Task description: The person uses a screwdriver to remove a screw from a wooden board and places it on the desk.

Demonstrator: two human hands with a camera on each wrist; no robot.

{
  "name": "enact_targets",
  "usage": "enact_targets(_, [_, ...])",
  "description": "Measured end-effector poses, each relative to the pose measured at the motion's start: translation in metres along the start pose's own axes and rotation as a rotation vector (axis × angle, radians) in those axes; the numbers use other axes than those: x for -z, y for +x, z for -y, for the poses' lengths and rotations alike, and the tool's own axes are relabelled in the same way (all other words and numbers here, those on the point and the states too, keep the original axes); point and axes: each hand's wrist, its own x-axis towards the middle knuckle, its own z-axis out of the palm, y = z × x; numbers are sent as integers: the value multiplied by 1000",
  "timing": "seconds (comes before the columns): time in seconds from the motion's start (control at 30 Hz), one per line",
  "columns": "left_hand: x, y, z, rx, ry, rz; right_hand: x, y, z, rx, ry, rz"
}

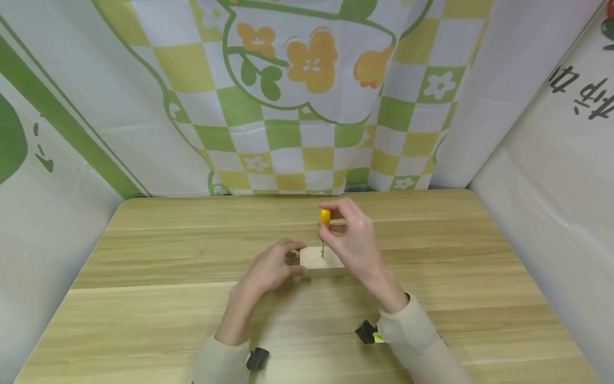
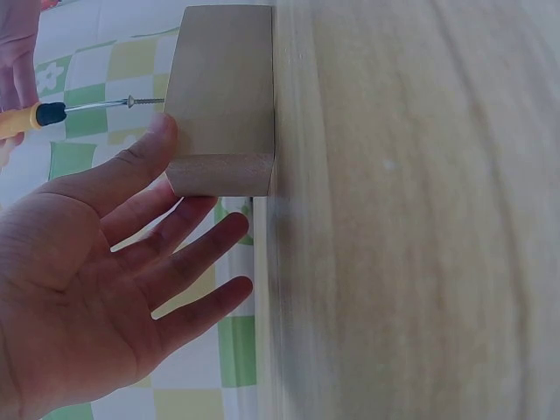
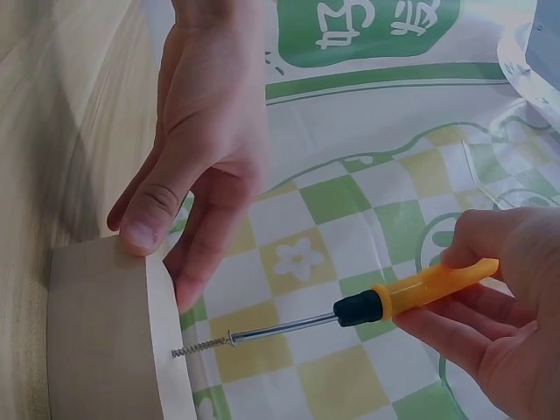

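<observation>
A pale wooden block (image 1: 310,260) lies on the table, its left end between the thumb and fingers of my left hand (image 1: 269,266). The other fingers of that hand are spread off the block in the left wrist view. My right hand (image 1: 357,242) grips the yellow handle of a screwdriver (image 3: 429,289) above the block. The screwdriver's black collar and metal shaft show in the right wrist view. At the shaft's tip, a screw (image 3: 201,347) stands roughly upright with its point at the block's top face and most of its thread showing.
The wood-grain table (image 1: 158,320) carries the work. Behind it hangs a green and yellow checked curtain (image 1: 288,138), with white cloth walls on both sides. Dark wrist devices (image 1: 257,359) sit at both cuffs.
</observation>
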Motion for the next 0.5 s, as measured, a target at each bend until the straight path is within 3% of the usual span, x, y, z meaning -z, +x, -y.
enact_targets(0.27, [0, 0, 0, 3, -2, -1, -1, -1, -1, -11, 60, 21])
enact_targets(0.5, [0, 0, 1, 6, 0, 1, -3, -2, -4, 44, 21, -39])
